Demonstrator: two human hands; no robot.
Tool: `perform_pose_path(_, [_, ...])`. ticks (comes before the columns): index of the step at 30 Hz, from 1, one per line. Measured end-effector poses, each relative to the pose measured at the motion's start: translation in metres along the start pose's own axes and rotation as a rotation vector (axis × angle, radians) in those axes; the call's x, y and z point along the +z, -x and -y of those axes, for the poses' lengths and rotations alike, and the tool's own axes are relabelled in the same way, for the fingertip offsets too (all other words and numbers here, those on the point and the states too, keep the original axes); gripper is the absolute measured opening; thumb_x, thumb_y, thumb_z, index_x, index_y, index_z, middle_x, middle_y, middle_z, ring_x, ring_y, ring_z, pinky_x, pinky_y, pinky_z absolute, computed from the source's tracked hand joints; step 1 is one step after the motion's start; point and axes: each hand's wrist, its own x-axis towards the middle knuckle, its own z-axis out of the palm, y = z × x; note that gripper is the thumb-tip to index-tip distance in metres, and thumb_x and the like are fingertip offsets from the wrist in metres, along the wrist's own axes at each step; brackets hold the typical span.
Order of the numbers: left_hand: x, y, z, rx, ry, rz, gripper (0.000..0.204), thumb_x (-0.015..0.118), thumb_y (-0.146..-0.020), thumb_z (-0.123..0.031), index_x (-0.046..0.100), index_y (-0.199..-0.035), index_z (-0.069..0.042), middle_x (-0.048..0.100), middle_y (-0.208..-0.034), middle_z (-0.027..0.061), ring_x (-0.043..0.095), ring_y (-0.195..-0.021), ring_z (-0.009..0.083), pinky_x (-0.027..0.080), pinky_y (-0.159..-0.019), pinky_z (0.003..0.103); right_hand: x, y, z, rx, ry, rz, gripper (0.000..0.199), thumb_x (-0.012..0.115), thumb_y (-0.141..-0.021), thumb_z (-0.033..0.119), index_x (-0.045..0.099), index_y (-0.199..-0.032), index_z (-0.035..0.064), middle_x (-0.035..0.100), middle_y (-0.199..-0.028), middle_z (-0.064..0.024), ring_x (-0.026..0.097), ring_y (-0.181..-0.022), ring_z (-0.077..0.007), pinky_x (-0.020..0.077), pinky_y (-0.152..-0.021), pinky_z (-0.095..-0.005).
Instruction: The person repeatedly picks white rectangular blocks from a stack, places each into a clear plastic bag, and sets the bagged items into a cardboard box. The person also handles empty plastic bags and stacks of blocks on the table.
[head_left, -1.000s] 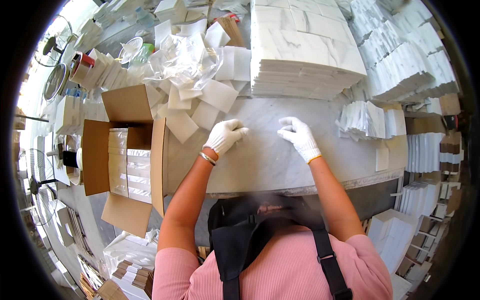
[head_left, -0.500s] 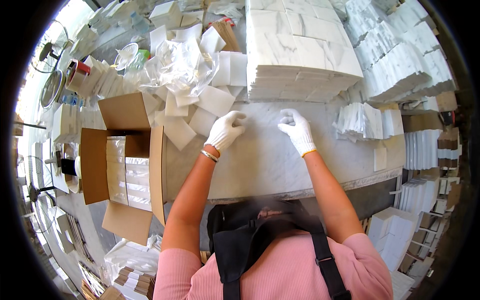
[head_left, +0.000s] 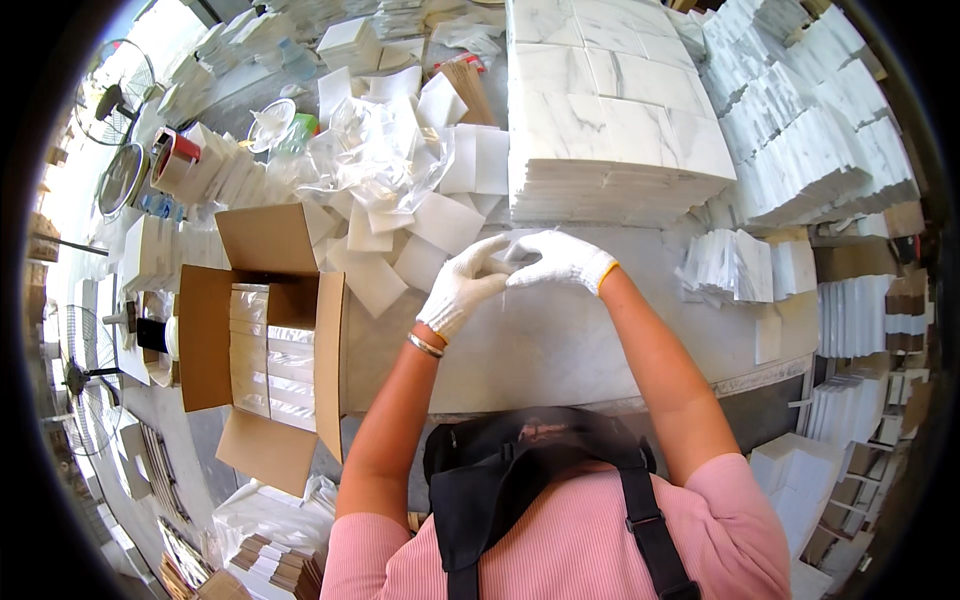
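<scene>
Gloves point(head_left: 560, 260) are white, tiles point(head_left: 625, 125) grey-veined white, carton point(head_left: 264, 238) brown.

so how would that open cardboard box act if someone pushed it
The box would probably feel heavy, since plastic-wrapped stacks fill much of it. Its flaps would likely bend or swing, being thin and folded outward. The stacks might shift a little, as a gap shows at the far right corner inside.
</scene>
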Motion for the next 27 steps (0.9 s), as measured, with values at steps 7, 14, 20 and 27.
perform_pose_path(7, [-0.005,0.007,0.009,-0.208,0.212,0.006,0.067,0.077,-0.086,-0.025,0.05,-0.142,-0.001,0.068,-0.093,0.0051,0.063,-0.083,0.0106,0.05,-0.073,0.025,0.006,-0.004,-0.015,-0.001,-0.141,-0.027,0.037,0.075,-0.083,0.04,0.073,-0.094,0.0049,0.07,-0.084,-0.0061,0.064,-0.079,-0.0159,0.0508,-0.076,-0.0332])
perform_pose_path(14, [-0.011,-0.008,0.008,-0.304,0.106,0.008,0.035,0.073,-0.091,-0.031,0.067,-0.113,-0.004,0.069,-0.085,0.0023,0.063,-0.071,0.009,0.05,-0.065,0.025,0.004,-0.005,-0.026,0.049,-0.321,0.01,0.03,0.077,-0.086,0.027,0.07,-0.103,0.004,0.069,-0.092,-0.0028,0.062,-0.084,-0.0114,0.0509,-0.079,-0.03])
perform_pose_path(20, [-0.012,-0.017,0.019,-0.186,-0.228,-0.092,0.028,0.067,-0.093,-0.032,0.072,-0.1,-0.006,0.07,-0.084,0.0059,0.065,-0.071,0.0142,0.052,-0.067,0.028,-0.007,0.023,-0.043,0.087,-0.344,-0.043,0.042,0.077,-0.078,0.012,0.064,-0.117,0.0046,0.069,-0.108,-0.0066,0.065,-0.096,-0.0164,0.0522,-0.086,-0.0336])
perform_pose_path(27, [0.004,-0.024,0.036,0.145,-1.011,-0.254,0.021,0.067,-0.088,-0.031,0.073,-0.09,-0.012,0.068,-0.09,0.01,0.066,-0.085,0.0288,0.051,-0.074,0.041,0.016,0.018,-0.071,0.149,-0.055,-0.399,0.039,0.075,-0.077,0.014,0.065,-0.115,0.0142,0.071,-0.088,-0.0035,0.068,-0.084,-0.0197,0.0532,-0.078,-0.0359])
